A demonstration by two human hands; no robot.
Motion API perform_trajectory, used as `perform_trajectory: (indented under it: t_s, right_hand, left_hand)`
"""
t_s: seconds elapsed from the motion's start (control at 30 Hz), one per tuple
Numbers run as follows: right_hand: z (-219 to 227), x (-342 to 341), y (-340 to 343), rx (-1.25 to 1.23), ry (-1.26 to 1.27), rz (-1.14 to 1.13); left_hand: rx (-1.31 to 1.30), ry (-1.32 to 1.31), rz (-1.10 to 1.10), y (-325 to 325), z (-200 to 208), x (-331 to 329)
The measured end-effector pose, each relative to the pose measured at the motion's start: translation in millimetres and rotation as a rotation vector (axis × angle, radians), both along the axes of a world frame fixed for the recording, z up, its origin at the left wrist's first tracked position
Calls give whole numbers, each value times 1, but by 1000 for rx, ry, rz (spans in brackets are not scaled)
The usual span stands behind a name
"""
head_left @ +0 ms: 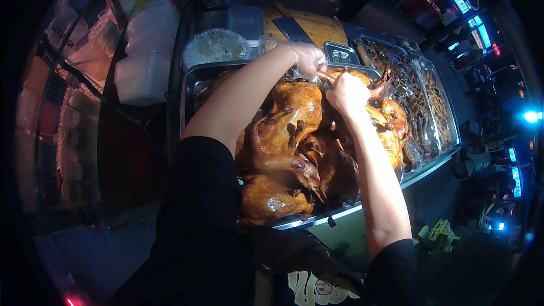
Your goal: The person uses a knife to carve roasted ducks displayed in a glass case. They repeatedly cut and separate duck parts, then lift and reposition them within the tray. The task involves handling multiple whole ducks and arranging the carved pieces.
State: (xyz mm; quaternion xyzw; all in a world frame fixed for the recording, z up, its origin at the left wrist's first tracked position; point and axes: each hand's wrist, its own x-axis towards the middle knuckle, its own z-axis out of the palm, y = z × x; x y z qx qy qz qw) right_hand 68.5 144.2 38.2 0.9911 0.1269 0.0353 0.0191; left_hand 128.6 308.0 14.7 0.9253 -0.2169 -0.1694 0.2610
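A metal tray (pixel 195 82) holds several glossy brown whole roast ducks (pixel 297 105), heads and necks still on. Over its far side my two hands are close together. My left hand (pixel 309 59), in a clear plastic glove, closes on the end of an orange-brown roast duck part at the tray's far edge. Just to the right and nearer, my right hand (pixel 348 96) is curled with its back towards me, on the same duck; its fingertips are mostly hidden. Which part of the duck they grip cannot be made out.
Beyond the tray are a wooden chopping board (pixel 323 28) with a dark cleaver (pixel 292 30), a small metal lid (pixel 340 54) and a plastic-covered round container (pixel 216 48). Trays of dark small pieces (pixel 391 68) stand right. White plastic tubs (pixel 141 76) are stacked left.
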Motion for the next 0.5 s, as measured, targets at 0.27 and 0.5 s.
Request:
perform_trajectory:
  t_s: [0.27, 0.5]
  right_hand:
    - [-9, 4, -1, 19, -88, 4]
    - [-5, 2, 2, 0, -61, -3]
  left_hand:
    - [-8, -44, 1, -1, 6, -7]
    - [-54, -28, -5, 1, -1, -3]
